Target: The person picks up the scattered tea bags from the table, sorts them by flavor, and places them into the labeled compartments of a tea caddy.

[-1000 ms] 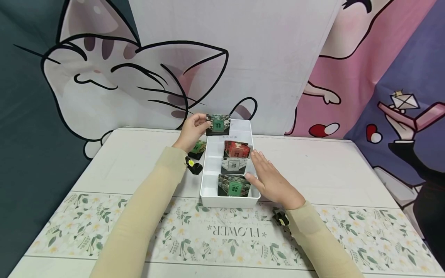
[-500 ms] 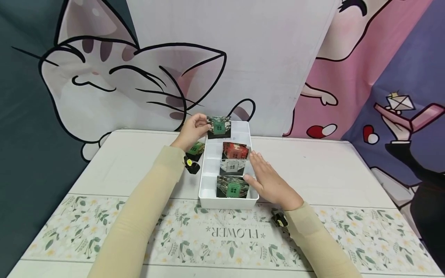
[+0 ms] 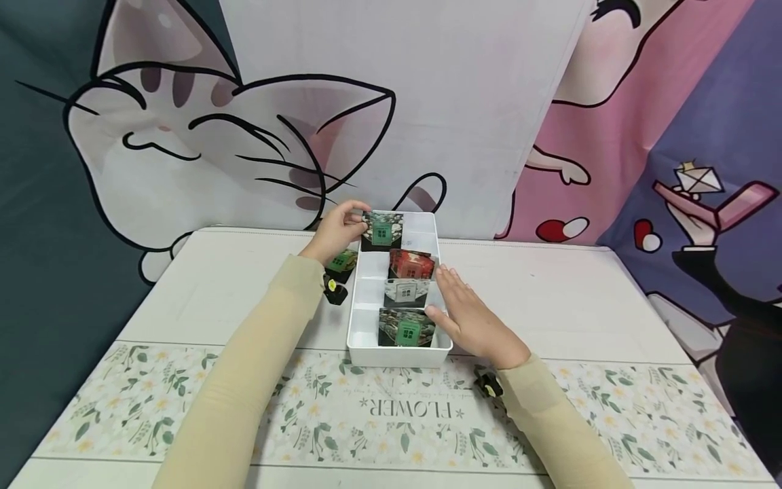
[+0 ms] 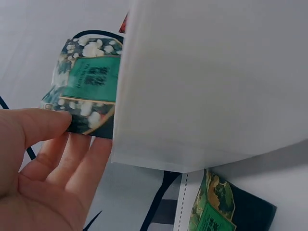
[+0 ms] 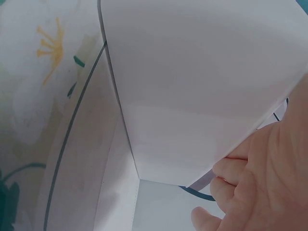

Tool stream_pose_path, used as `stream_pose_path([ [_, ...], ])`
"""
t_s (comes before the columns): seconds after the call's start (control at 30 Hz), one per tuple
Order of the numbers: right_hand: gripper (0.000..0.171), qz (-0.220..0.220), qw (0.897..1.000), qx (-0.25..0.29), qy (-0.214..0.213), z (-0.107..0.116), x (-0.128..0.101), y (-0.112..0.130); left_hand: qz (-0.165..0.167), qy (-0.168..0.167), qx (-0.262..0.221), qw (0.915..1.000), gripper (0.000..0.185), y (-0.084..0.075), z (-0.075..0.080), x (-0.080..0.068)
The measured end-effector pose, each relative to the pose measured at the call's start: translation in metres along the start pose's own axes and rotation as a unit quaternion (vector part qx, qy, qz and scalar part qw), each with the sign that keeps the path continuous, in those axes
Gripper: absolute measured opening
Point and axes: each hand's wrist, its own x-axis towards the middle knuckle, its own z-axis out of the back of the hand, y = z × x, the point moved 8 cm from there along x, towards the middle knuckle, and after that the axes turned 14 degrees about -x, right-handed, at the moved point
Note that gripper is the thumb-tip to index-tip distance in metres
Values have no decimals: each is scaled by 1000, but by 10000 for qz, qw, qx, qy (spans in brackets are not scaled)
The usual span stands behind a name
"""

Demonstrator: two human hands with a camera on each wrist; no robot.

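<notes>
In the head view a long white divided box (image 3: pixel 400 358) stands on the table. My left hand (image 3: pixel 334 232) pinches a green and black tea packet (image 3: pixel 382 233) by its left edge, low over the far left compartment. The left wrist view shows thumb and fingers on that packet (image 4: pixel 91 79), part of it hidden by the box wall (image 4: pixel 207 91). With fingers straight, my right hand (image 3: pixel 478 319) rests along the box's right side. Inside the right column stand red packets (image 3: pixel 412 266), a white-grey packet (image 3: pixel 406 293) and a green packet (image 3: pixel 406 329).
Another green tea packet (image 3: pixel 341 263) lies on the table left of the box, partly behind the left wrist. A floral strip (image 3: pixel 403 435) crosses the table's front part. A cartoon-printed backdrop (image 3: pixel 464 115) hangs close behind the box.
The tea packet in my left hand has come down from above the far end of the box into the far left compartment. My right hand keeps its place at the box's side.
</notes>
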Motion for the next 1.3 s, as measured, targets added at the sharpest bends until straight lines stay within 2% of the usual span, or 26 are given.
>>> stream_pose_path([
  [0.23, 78, -36, 10000, 29, 46, 0, 2, 0, -295, -173, 698, 9970, 22, -3, 4, 3],
  [0.47, 78, -25, 10000, 1, 46, 0, 3, 0, -289, -288, 776, 9962, 17, 1, 5, 7],
  [0.9, 78, -53, 10000, 23, 69, -1, 3, -1, -165, -168, 1314, 9911, 18, 7, 2, 5],
  [1.3, 78, -52, 10000, 26, 53, -2, 1, -3, -301, -115, 1422, 9893, 22, 8, -2, 6],
])
